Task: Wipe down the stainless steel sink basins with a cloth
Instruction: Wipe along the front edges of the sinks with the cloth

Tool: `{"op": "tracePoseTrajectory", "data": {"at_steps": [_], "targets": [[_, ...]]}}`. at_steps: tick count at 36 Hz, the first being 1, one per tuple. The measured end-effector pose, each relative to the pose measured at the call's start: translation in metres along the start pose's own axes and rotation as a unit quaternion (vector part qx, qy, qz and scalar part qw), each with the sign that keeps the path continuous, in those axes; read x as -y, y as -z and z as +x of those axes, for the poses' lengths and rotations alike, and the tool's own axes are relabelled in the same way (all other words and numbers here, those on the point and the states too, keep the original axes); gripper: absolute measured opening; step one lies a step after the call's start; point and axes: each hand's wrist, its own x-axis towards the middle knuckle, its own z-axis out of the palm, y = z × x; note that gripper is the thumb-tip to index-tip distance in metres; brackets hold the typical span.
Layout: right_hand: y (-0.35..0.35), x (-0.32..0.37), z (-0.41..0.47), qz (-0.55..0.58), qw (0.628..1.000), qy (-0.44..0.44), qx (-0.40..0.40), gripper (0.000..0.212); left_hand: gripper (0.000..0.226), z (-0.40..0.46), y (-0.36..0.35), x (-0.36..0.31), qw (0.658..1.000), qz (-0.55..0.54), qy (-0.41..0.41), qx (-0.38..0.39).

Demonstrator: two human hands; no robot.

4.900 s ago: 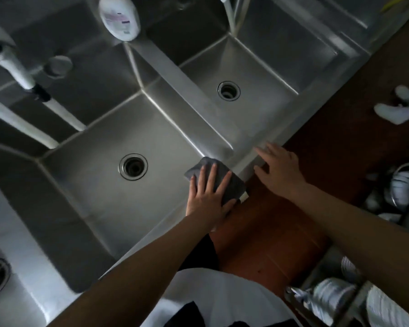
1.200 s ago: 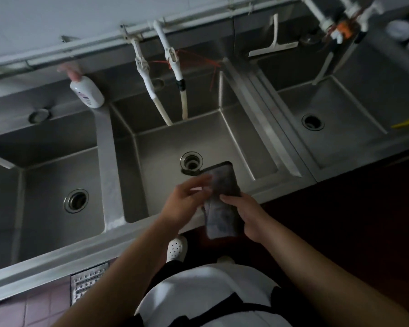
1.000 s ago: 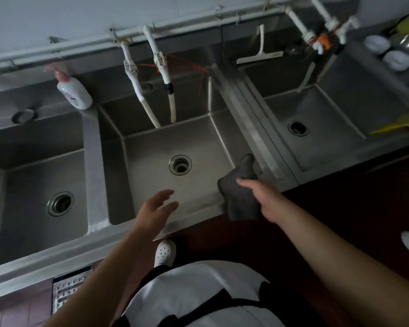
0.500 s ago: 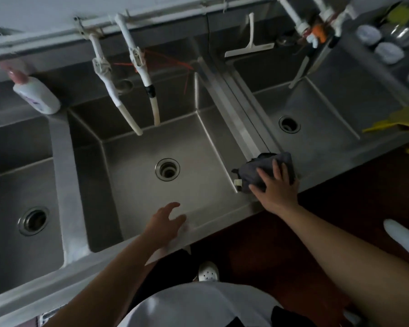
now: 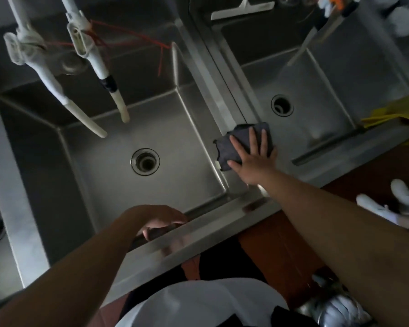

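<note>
A dark grey cloth (image 5: 229, 149) lies on the steel divider (image 5: 213, 74) between the middle basin (image 5: 175, 138) and the right basin (image 5: 316, 123), near the front corner. My right hand (image 5: 257, 161) presses flat on the cloth with its fingers spread and straight. My left hand (image 5: 156, 220) is at the front rim (image 5: 198, 234) of the middle basin, with its fingers curled over the rim's inner edge. Both basins look dry and hold nothing loose.
Two white hoses (image 5: 80, 112) hang into the middle basin above its drain (image 5: 145, 161). A white squeegee (image 5: 243, 10) lies behind the right basin. Something yellow (image 5: 401, 114) sits on the right rim. Another person's white shoes (image 5: 387, 204) stand on the red floor.
My left hand let go of the cloth and settled on the front rim. My right hand carried the cloth to the divider and flattened on it; the view has moved closer.
</note>
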Motion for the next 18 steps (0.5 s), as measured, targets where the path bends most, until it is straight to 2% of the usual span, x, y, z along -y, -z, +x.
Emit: {"op": "tracePoseTrajectory", "data": {"at_steps": [4, 7, 10, 13, 18], "targets": [[0.032, 0.028, 0.058, -0.003, 1.0, 0.023, -0.019, 0.07, 0.028, 0.007, 0.003, -0.002, 0.997, -0.067, 0.033, -0.018], [0.062, 0.052, 0.108, -0.002, 0.999, 0.049, -0.022, 0.07, 0.034, 0.02, 0.001, -0.004, 0.987, -0.091, 0.013, -0.135], [0.091, 0.07, 0.157, -0.017, 0.996, 0.079, -0.023, 0.072, 0.039, 0.032, -0.004, -0.016, 0.938, -0.241, -0.003, -0.249], [0.12, 0.082, 0.2, -0.02, 0.992, 0.119, -0.033, 0.073, 0.039, 0.038, -0.006, -0.04, 0.91, -0.328, -0.004, -0.255], [0.154, 0.096, 0.246, -0.026, 0.986, 0.16, -0.039, 0.077, 0.04, 0.041, -0.007, -0.08, 0.891, -0.365, -0.015, -0.27]]}}
